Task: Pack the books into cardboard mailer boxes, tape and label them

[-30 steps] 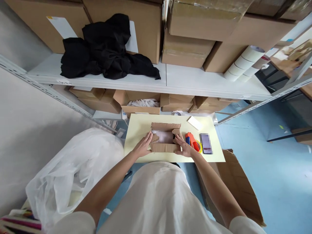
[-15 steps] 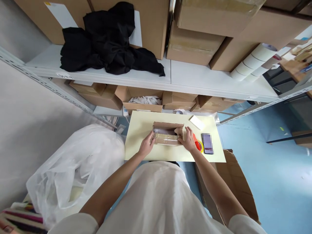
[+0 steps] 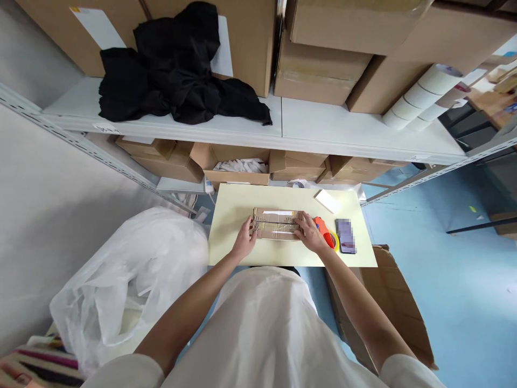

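A small cardboard box (image 3: 275,229) lies on the pale yellow tabletop (image 3: 226,250), its two top flaps folded down so that they meet along a narrow dark seam. Strips of clear tape shine on the flaps. My left hand (image 3: 244,240) grips the box's left end, fingers against its side. Over the right end, my right hand (image 3: 310,233) holds the box with its fingers on the top and edge. Just right of that hand lies an orange tape dispenser (image 3: 324,233) with a yellow-rimmed roll. What is inside the box is hidden.
A phone (image 3: 346,236) and a white slab-like item (image 3: 327,201) lie on the table's right side. Behind stands a shelf (image 3: 323,132) with cartons, black cloth (image 3: 177,70) and white rolls (image 3: 420,97). A big plastic bag (image 3: 133,280) is at left, an open carton (image 3: 388,302) at right.
The box's far flap and right end flap have gone down, so the box that stood open is now covered on top. My right hand has shifted slightly left onto the box.
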A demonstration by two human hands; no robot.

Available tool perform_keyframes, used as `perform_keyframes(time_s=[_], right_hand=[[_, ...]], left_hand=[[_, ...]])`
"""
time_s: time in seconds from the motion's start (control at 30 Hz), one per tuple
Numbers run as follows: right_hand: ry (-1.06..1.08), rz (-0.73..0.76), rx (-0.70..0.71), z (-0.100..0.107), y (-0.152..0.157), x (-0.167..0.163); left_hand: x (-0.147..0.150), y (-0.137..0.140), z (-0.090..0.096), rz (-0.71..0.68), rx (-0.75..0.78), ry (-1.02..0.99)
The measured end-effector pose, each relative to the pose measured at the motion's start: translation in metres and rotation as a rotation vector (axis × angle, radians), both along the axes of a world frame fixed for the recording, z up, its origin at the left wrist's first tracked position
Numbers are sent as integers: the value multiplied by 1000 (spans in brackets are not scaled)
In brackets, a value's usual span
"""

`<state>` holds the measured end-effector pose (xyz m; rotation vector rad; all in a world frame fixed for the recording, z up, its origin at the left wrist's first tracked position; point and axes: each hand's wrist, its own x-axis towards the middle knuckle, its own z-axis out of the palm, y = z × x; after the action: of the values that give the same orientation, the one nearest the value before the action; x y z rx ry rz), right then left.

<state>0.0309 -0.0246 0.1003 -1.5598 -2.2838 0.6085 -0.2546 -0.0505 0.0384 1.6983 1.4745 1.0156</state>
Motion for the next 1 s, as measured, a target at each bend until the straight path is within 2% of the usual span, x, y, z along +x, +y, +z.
perform_keyframes(time_s=[0.2,0.37,0.47,0.57,0.7,0.83,0.9,1.0], right_hand=[[151,-78,-96,-14,-13,-8],[173,-80,-123,-13,-11,-7],[188,-66,-144,-14,-8,-4],[203,-50,-151,-15,-6,-1],[212,-31,-169,-12,-3,0],[193,21,-144,-8,-6,12],[151,-69,-81,-11,-13,29],[21,-310,-35,-25,-28,64]], left_hand=[[1,0,8,-30,-59,-5],[4,-2,30,-39,47,261],[11,6,51,-148,90,509],[21,24,66,-250,56,711],[30,47,73,-344,-12,817],[30,50,73,-330,-35,817],[30,44,74,-316,-29,815],[34,33,75,-293,-33,843]])
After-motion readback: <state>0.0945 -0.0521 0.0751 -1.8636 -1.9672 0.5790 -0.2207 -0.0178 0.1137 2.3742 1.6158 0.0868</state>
